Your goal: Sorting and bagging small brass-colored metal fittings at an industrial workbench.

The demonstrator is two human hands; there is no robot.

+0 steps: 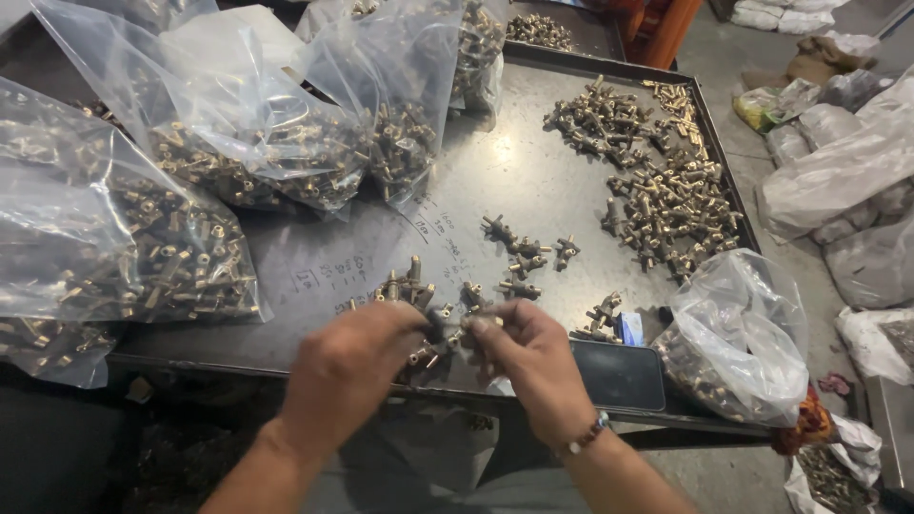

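Right, both hands meet at the near edge of the metal tray (533, 181): the left hand (347, 366) is curled shut around a small cluster of brass fittings (424, 354), and the right hand (533, 357) pinches the same cluster between thumb and fingertips, a beaded bracelet (586, 436) at its wrist. Just beyond the knuckles, loose fittings (519, 257) lie scattered on the grey tray, with a bigger heap (657, 181) spread across the far right corner. Beside the right hand, a dark phone (619, 376) lies flat on the tray's front rim, and next to it a clear plastic bag (738, 333) slumps, partly filled with the same brass pieces. Over on the left, a large clear bag (105, 247) bulges with fittings, and further clear bags (276, 124) packed with them crowd the back left of the tray. Pale sacks (838, 171) lie on the floor to the right.
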